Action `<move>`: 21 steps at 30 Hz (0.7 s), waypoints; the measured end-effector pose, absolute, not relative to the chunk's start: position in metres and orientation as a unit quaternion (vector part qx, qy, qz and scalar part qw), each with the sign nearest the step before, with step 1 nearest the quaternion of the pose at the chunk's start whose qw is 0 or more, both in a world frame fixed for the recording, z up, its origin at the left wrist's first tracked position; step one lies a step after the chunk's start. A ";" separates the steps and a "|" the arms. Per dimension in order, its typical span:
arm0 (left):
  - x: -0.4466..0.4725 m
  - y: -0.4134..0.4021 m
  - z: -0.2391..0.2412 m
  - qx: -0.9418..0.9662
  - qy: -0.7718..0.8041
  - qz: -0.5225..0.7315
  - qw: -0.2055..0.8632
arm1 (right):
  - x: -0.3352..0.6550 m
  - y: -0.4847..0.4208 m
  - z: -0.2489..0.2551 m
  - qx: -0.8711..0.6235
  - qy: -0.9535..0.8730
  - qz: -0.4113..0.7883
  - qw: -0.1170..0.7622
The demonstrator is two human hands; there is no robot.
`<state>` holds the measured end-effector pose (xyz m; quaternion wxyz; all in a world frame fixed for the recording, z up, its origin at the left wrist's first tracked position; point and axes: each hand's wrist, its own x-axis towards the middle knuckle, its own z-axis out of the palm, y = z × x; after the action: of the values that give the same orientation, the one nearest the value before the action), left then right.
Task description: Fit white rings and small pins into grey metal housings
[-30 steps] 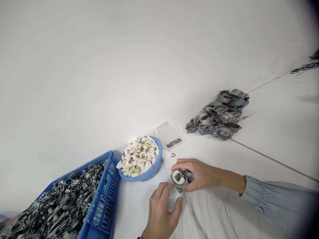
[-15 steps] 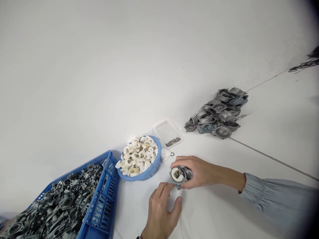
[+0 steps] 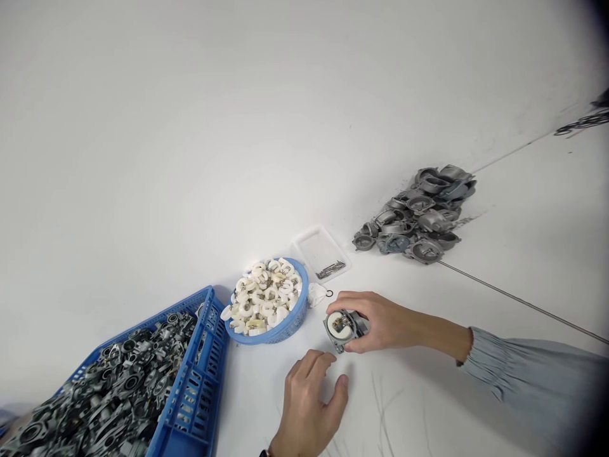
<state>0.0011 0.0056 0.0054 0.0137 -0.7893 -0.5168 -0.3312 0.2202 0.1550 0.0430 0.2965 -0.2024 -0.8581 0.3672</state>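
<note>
Carburetor body is sitting gripped in the right hand, the left hand resting half-open and empty just nearer, with bare white table lying open rightward. It is showing grey cast metal with a round pale face; the blue basket is crowding its left, grey castings lying well beyond.

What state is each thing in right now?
Small grey metal casting: gripped by right hand, round face showing.
Left hand: open, holding nothing.
Round blue plastic basket: heaped with white rings.
Blue plastic crate: full of grey castings.
Clear plastic tray: few pins inside.
Grey metal covers: loose pile.
</note>
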 end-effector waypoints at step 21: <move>0.001 0.006 0.003 -0.793 -0.514 -0.325 0.016 | 0.224 0.159 0.041 -0.199 -0.861 0.344 0.316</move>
<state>0.0008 0.0062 0.0031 0.0163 -0.7934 -0.5144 -0.3250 0.2238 0.1595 0.0411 0.3161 -0.1989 -0.8613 0.3444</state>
